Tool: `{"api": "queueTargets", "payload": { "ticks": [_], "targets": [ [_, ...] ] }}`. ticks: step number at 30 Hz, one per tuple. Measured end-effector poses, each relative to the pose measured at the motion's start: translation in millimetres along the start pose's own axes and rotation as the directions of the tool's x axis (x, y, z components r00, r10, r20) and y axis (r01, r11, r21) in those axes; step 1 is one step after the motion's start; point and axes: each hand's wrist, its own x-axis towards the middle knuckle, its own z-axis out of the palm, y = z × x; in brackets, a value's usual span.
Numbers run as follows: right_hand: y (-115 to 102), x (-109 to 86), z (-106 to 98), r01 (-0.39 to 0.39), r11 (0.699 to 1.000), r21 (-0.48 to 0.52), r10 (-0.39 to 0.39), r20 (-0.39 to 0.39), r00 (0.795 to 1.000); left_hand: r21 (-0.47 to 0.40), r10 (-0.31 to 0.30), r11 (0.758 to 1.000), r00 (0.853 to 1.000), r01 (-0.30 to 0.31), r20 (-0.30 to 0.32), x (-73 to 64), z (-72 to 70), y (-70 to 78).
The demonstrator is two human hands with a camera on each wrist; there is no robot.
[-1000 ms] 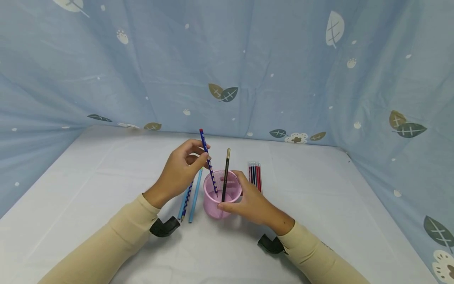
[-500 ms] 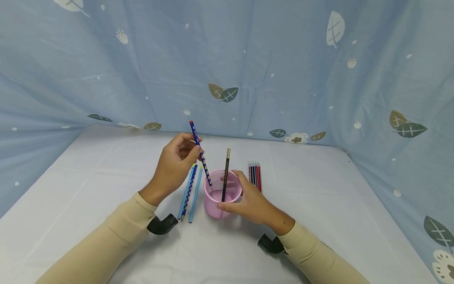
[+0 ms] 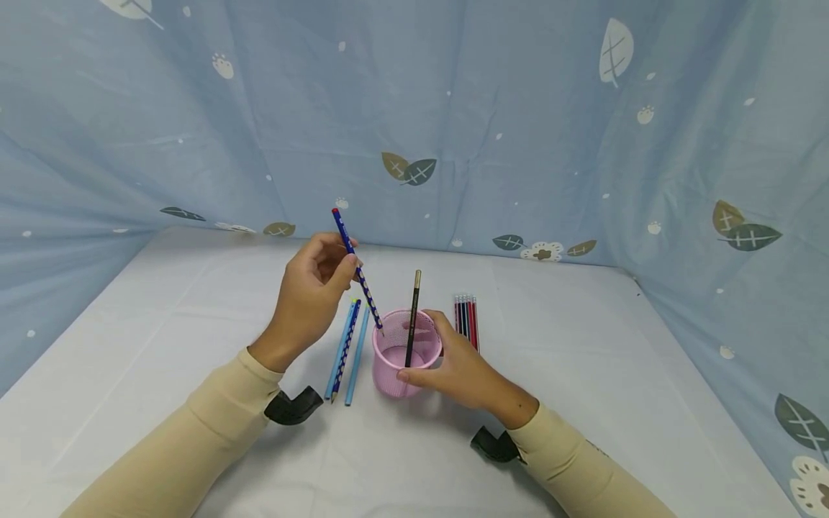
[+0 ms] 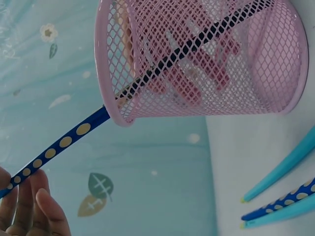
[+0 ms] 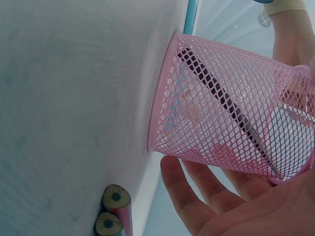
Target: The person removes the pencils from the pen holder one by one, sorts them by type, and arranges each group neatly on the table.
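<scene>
My left hand (image 3: 309,295) pinches a dark blue pencil (image 3: 360,277) with pale dots and a red end on top. The pencil slants down to the right, its tip at the left rim of a pink mesh pencil cup (image 3: 391,380). My right hand (image 3: 456,370) grips that cup from the right, thumb at the near side and fingers round the far side. Inside leans one black pencil (image 3: 412,316) with a gold end, showing through the mesh in the right wrist view. The left wrist view shows my left fingers (image 4: 40,191) on the dotted shaft.
Left of the cup lie two light blue pencils (image 3: 356,367) with another dotted blue pencil (image 3: 345,352) between them. A row of several red and black pencils (image 3: 466,316) lies behind my right hand. A blue leaf-print curtain (image 3: 414,108) hangs behind the white table (image 3: 583,360).
My left hand has moved up and to the left with the dotted pencil, whose tip has risen from inside the cup to its rim. My right hand and the cup stay put.
</scene>
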Motion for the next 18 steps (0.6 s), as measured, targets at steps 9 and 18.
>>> {"api": "queueTargets", "payload": {
  "ticks": [9, 18],
  "targets": [
    [0.2, 0.0, -0.2, 0.002, 1.000, -0.002, -0.002, 0.007, 1.000, -0.009, 0.028, 1.000, 0.997, -0.029, -0.077, 0.0, -2.2, 0.7],
    [1.0, -0.1, -0.5, 0.010, 1.000, 0.003, -0.010, 0.005, 1.000, -0.096, 0.064, 0.992, 0.988, -0.077, -0.139, 0.7, -3.1, 1.5]
  ]
}}
